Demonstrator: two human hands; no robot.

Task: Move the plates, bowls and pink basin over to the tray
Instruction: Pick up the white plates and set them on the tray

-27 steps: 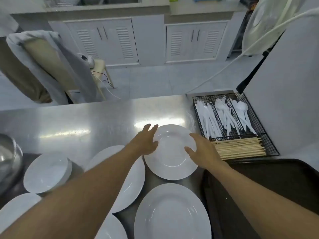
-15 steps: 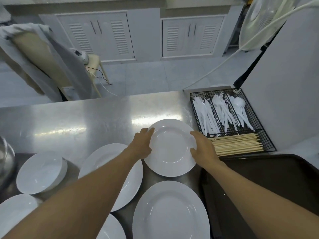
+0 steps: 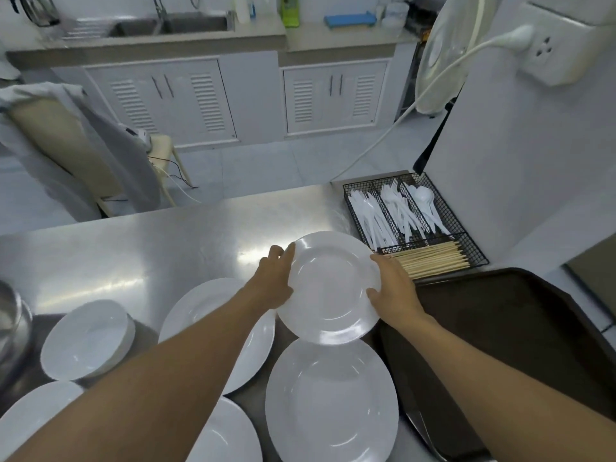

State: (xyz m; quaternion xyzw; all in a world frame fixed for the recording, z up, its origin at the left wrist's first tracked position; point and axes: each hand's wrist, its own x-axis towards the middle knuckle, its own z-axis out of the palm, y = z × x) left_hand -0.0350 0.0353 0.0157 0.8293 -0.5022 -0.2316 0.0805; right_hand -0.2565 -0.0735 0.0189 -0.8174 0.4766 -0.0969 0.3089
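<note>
Head view looks down on a steel counter [image 3: 160,248]. Both hands clasp 1 white plate [image 3: 330,288] by its opposite rims: the left hand [image 3: 273,281] on its left edge, the right hand [image 3: 391,291] on its right edge, fingers [image 3: 286,253] curled over the rim. This plate overlaps the far edge of a larger plate [image 3: 333,401] and sits just beside the dark brown tray [image 3: 520,328], which lies to its right. Another large plate [image 3: 203,311] lies partly under the left forearm, with a stack of bowls [image 3: 88,338] farther left. A black wire caddy [image 3: 413,221] with white plastic cutlery and chopsticks [image 3: 433,260] stands beyond the tray.
</note>
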